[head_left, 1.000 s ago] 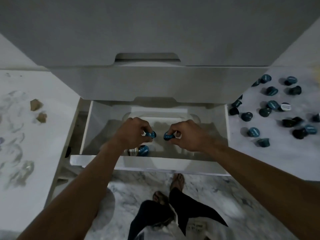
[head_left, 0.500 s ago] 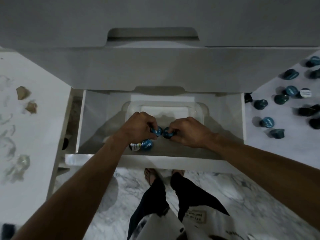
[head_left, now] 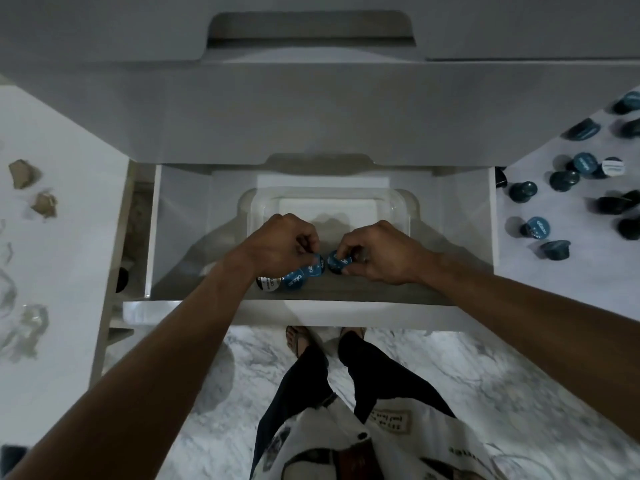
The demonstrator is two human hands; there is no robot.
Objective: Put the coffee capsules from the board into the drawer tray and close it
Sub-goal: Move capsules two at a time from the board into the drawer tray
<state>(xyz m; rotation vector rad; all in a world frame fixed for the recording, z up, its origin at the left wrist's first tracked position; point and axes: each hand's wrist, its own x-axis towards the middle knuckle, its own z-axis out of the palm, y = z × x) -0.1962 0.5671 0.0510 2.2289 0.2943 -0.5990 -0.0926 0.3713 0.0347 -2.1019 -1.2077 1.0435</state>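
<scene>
We see the open drawer (head_left: 460, 220) pulled out toward the person, its white front edge nearest the feet. To the right of the drawer lies the board (head_left: 571, 271), a pale surface that carries a loose scatter of capsules (head_left: 535, 227), most dark or teal, well apart from the drawer's inside. Inside the drawer, toward its back, sits the clear tray (head_left: 329, 202). Over the tray's near edge we find both hands. The left hand (head_left: 277, 247) is curled and pinches a teal capsule (head_left: 313, 268) at its fingertips. The right hand (head_left: 377, 252) is curled likewise and pinches a second teal capsule (head_left: 339, 262); the two held capsules lie just beside each other. Under the left hand, near the drawer's front wall, rest another teal capsule (head_left: 292, 281) and a white-lidded one (head_left: 268, 283), touching.
</scene>
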